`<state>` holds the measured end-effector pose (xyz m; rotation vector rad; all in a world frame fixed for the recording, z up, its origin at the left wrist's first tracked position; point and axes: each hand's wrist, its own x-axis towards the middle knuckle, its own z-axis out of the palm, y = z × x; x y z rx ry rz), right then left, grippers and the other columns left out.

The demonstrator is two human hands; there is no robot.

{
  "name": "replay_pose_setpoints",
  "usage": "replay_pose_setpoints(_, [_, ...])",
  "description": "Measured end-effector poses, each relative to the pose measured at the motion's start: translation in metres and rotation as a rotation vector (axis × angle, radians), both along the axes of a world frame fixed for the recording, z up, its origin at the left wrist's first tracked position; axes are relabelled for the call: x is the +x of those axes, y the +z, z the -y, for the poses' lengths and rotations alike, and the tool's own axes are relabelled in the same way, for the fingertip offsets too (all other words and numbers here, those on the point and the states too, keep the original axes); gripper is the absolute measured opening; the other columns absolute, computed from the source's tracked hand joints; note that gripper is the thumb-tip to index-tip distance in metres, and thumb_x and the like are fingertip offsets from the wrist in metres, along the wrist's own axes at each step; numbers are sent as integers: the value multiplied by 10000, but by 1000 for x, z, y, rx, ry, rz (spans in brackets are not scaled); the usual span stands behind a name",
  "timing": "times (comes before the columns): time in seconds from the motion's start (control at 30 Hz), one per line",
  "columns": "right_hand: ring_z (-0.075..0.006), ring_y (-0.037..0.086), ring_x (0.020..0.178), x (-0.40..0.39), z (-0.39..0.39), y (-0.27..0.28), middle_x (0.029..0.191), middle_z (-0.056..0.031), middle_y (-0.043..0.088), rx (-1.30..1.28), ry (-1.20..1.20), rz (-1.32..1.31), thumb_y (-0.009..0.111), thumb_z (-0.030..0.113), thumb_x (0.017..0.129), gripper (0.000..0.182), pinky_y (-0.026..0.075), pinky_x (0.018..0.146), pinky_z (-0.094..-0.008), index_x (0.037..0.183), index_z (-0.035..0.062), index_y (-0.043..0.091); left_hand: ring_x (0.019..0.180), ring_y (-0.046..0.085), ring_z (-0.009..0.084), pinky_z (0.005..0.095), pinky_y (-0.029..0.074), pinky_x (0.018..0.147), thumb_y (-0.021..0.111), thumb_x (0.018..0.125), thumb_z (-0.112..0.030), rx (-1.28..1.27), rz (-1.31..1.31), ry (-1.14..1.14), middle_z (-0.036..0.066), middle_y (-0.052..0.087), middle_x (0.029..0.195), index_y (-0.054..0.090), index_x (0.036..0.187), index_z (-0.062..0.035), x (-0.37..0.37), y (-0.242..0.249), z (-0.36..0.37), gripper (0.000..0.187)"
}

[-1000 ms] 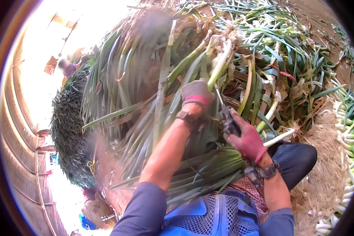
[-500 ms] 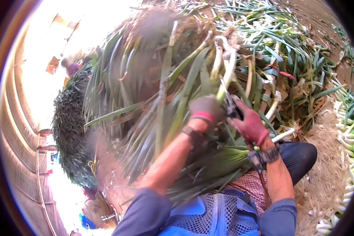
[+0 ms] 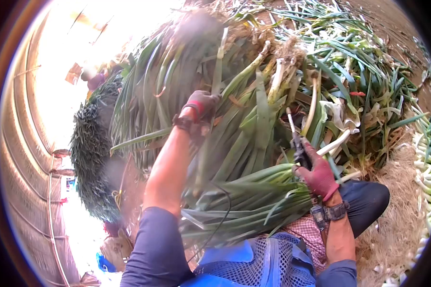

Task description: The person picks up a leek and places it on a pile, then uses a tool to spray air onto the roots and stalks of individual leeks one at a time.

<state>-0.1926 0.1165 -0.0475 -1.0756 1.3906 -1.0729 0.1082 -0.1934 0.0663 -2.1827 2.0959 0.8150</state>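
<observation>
In a reddish glove, my right hand is wrapped round a dark tool with a thin pale shaft pointing up and away from me. Beneath it, leeks with long green leaves lie across my lap, their pale stems to the right. My left hand, gloved with a red cuff, is over the big pile of leeks, near an upright green stalk. Its fingers are blurred and partly hidden, so I cannot tell whether they hold anything.
Loose leaves and peelings cover the ground at the upper right. Trimmed leeks lie in a row at the right edge, beside pale root scraps. A dark green heap stands left. Another person is at the upper left.
My left hand has moved away from my right hand, up and left over the pile. My right hand has shifted slightly down and right with the tool. The pale stalk between them is gone from there.
</observation>
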Motion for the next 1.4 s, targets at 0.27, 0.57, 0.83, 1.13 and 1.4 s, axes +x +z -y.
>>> replay_pose_setpoints(0.27, [-322, 708, 1164, 1, 6, 2, 1327, -226, 700, -36, 26, -119, 756, 216, 844, 846, 518, 1041, -374, 1591, -2, 425, 805, 618, 160, 324, 514, 688, 755, 865, -169, -295, -1105, -227, 18, 680, 884, 754, 946, -135, -129, 143, 17, 88])
replay_pose_setpoints(0.57, [-257, 715, 1126, 3, 10, 17, 1271, -185, 721, 42, 2, 19, 777, 209, 851, 841, 522, 1029, -350, 1584, -14, 431, 952, 691, 224, 349, 562, 838, 733, 874, -240, -183, -691, -416, 53, 739, 1012, 750, 1019, -87, -85, -9, 105, 212])
replay_pose_setpoints(0.83, [-237, 667, 1233, 12, 17, 11, 1393, -203, 651, -53, 32, -42, 782, 197, 847, 849, 496, 1072, -331, 1583, -32, 425, 1023, 745, 365, 495, 576, 905, 681, 802, -190, -272, 258, -448, 173, 767, 1074, 756, 1127, -115, -81, -3, -14, 341])
replay_pose_setpoints(1.13, [-227, 679, 1200, 17, 25, 55, 1358, -216, 667, -18, 126, 63, 752, 140, 882, 822, 509, 1049, -333, 1607, -7, 395, 938, 716, 432, 535, 572, 839, 640, 919, -339, -520, 263, -756, 196, 707, 1029, 678, 1187, -67, -64, -26, -102, 384])
replay_pose_setpoints(1.4, [-415, 717, 1068, 25, 58, 33, 1148, -275, 718, -80, 107, -219, 737, 270, 871, 825, 546, 975, -430, 1596, 39, 417, 1051, 717, 410, 508, 551, 935, 669, 819, -429, -129, 245, -612, 203, 757, 1092, 715, 1274, -72, -86, -17, -75, 581])
